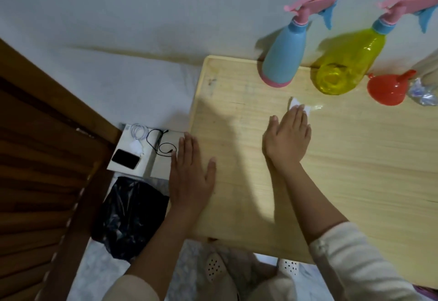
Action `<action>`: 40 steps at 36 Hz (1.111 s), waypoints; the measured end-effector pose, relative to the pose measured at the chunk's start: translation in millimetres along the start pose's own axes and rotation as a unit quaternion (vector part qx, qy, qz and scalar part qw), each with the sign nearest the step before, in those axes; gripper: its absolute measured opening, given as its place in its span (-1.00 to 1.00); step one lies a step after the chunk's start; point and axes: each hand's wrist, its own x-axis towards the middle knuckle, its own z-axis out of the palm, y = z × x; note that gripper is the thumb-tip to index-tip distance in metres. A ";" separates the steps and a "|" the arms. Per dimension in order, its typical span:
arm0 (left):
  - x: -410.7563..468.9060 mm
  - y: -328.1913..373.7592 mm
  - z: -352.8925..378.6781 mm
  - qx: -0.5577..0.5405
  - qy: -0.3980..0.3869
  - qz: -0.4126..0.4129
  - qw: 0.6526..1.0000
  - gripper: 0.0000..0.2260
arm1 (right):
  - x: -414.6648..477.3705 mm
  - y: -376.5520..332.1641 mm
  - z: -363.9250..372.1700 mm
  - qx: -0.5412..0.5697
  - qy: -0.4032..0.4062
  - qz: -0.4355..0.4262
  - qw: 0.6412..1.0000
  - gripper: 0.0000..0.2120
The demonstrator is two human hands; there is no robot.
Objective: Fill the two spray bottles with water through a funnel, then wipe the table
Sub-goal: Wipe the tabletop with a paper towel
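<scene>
Working at a pale wooden table, seen from above.

Along the far edge, toward the right corner: a blue spray bottle and, just beside it on the right, a yellow spray bottle. Both standing on their bases, long axes upright, pink trigger heads on, nozzles pointing right.

Right of the yellow one, near the far edge: a red funnel, spout aimed toward the far right. Standing on its mouth or lying tilted, cannot tell. Just beside it at the right edge of view, a crumpled clear plastic bottle.

In front of the bottles, a white tissue flat on the table, with a wet glint just to its right. Pressing down on it, the right hand: palm down, fingers straight and close together, tips pointing to the far edge, only the tissue's far end showing.

At the left edge, the left hand: palm down, fingers straight, thumb spread, lying across the edge so the fingertips overhang.

Off the table to the left: a white box carrying a phone and coiled cables; nearer, a black bag.
</scene>
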 end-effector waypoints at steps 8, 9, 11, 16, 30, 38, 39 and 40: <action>2.1 -2.4 4.5 -0.012 -0.008 0.006 1.000 -0.36 | -3.9 -40.6 14.2 0.035 -0.038 -0.099 0.994 -0.46; 2.0 -2.2 5.2 -0.011 -0.007 0.005 1.000 -0.36 | -4.7 -34.7 11.3 0.046 -0.033 -0.112 0.992 -0.47; 1.7 -1.4 6.1 -0.011 -0.006 0.004 1.000 -0.35 | -9.7 -23.6 6.9 0.044 -0.019 -0.110 0.993 -0.48; 2.2 -0.8 5.5 -0.013 -0.006 0.006 1.000 -0.36 | -13.6 -27.5 14.0 -0.024 -0.024 -0.062 0.998 -0.41; 1.1 -0.5 6.0 0.000 0.005 0.013 1.000 -0.37 | 12.8 -58.6 28.6 -0.046 -0.067 -0.093 0.992 -0.27; 1.1 1.2 4.6 0.007 0.013 0.017 1.000 -0.38 | 23.6 -63.2 27.7 -0.065 -0.103 -0.159 0.980 -0.23; 0.8 1.2 5.4 0.004 0.014 0.017 1.000 -0.38 | 24.6 -63.0 27.4 -0.067 -0.108 -0.170 0.977 -0.22; 0.5 1.2 6.2 0.001 0.015 0.016 1.000 -0.37 | 25.7 -62.1 26.7 -0.069 -0.113 -0.183 0.974 -0.21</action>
